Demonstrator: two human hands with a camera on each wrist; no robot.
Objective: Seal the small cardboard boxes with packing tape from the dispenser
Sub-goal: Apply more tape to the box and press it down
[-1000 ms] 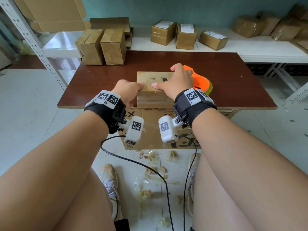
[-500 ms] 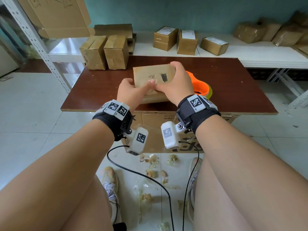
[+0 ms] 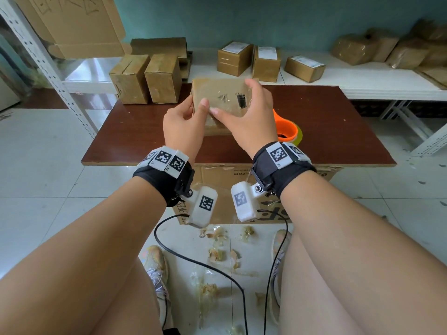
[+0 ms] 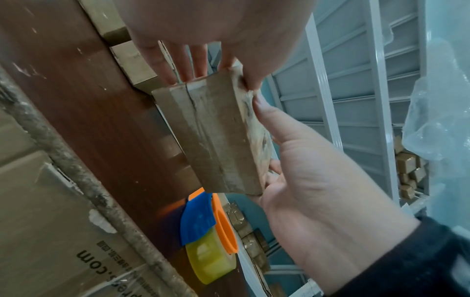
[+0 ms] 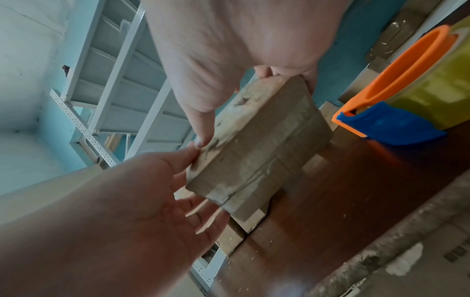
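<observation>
Lifted clear of the table (image 3: 135,141) now, the box (image 3: 225,97) that lay flat on it a second ago is being held up and tilted between both hands. It is gripped at its near left corner by the left hand (image 3: 182,126), thumb on the top face and fingers curled behind the left edge; the right hand (image 3: 249,117) is clamped over the right side, thumb pressed on the top face and fingers wrapped round the far edge. Glossy tape can be seen across the top face, and in the wrist views a strip is laid along the seam of the side face, so this box is judged sealed or nearly so, and is probably being checked or turned for a last pass. The dispenser (image 3: 289,132), orange with a yellowish roll, is left on the table just right of the right wrist, untouched. Two boxes (image 3: 147,79) are stood at the table's far left corner, and three labelled boxes (image 3: 267,60) are set on the white shelf (image 3: 362,85) behind; whether those are finished cannot be told. What remains, it is judged, is for this box to be set aside and another to be brought to the dispenser.
</observation>
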